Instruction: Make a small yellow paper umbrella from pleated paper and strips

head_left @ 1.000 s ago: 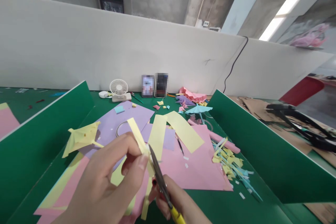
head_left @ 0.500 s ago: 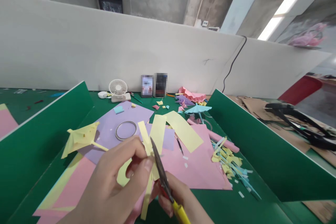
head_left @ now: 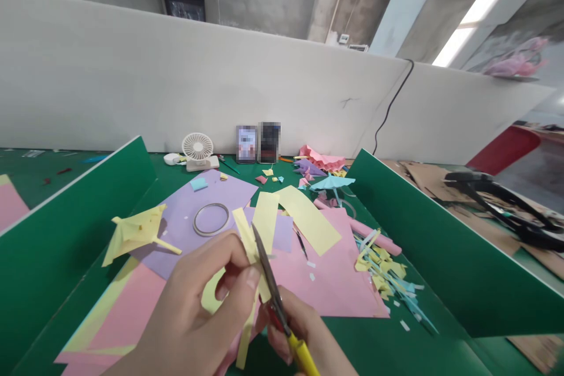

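Observation:
Pinched between the thumb and index finger of my left hand is a narrow yellow paper strip, its upper end pointing away from me. My right hand grips a pair of scissors with yellow and red handles. The dark blades point up and away, alongside the strip and close to my left fingertips; whether they bite into the paper cannot be made out. Another thin yellow strip hangs below my hands. Two wider yellow paper pieces lie just beyond.
A yellow paper umbrella lies left, near a grey ring on purple paper. Pink paper and a pile of scraps lie right. A fan and two phones stand behind. Green side panels flank the work area.
My left hand and the yellow strip have shifted slightly to the right and down. The scissor blades have tilted a little, their tips slightly higher. Everything else lies as before.

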`<move>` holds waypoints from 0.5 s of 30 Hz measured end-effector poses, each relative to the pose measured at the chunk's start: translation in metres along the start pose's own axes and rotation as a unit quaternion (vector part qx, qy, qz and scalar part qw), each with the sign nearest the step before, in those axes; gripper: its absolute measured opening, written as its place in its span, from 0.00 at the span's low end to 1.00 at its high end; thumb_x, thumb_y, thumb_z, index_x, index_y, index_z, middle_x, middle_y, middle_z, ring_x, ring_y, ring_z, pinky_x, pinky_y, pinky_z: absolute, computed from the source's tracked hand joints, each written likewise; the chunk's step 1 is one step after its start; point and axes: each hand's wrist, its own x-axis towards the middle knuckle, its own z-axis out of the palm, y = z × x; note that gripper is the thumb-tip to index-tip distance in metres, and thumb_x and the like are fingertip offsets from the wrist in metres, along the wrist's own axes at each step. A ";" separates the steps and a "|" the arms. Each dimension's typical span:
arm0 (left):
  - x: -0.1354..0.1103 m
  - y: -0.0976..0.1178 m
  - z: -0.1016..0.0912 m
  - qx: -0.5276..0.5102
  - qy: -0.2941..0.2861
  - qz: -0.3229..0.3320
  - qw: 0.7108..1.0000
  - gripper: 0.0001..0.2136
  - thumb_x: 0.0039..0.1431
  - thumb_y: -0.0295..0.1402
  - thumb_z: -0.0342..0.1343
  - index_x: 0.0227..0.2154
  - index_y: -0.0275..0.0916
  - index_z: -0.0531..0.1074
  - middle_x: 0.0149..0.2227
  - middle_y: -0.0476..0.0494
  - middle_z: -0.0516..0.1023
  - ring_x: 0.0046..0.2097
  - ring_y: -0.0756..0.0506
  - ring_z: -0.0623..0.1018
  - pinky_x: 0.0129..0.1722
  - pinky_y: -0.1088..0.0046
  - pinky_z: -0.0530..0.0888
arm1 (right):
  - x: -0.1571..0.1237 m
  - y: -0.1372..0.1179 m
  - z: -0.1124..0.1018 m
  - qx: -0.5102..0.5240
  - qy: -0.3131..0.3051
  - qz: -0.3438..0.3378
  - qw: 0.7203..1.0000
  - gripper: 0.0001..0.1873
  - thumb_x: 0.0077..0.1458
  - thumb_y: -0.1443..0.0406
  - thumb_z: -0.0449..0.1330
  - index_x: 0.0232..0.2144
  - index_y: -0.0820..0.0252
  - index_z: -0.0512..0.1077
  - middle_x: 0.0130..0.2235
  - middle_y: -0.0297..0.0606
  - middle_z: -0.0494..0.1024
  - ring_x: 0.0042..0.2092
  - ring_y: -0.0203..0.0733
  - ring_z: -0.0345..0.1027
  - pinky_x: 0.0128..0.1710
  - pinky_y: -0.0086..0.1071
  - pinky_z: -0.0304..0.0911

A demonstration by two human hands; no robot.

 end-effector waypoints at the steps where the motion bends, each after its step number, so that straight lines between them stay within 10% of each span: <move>1: 0.001 0.000 0.000 0.002 0.002 0.005 1.000 0.13 0.51 0.38 0.48 0.14 0.42 0.61 0.14 0.52 0.64 0.17 0.51 0.66 0.17 0.76 0.67 | 0.000 0.002 0.000 -0.002 0.003 -0.001 1.000 0.36 0.29 0.38 0.58 0.32 0.61 0.66 0.23 0.28 0.55 0.25 0.32 0.46 0.23 0.25 0.47; 15: 0.003 -0.009 0.000 0.019 -0.002 0.053 0.998 0.13 0.51 0.38 0.49 0.15 0.42 0.64 0.15 0.52 0.65 0.19 0.50 0.66 0.18 0.76 0.67 | -0.004 0.018 0.003 -0.026 0.038 -0.005 0.999 0.40 0.28 0.32 0.50 0.32 0.57 0.66 0.28 0.36 0.65 0.36 0.45 0.62 0.37 0.29 0.62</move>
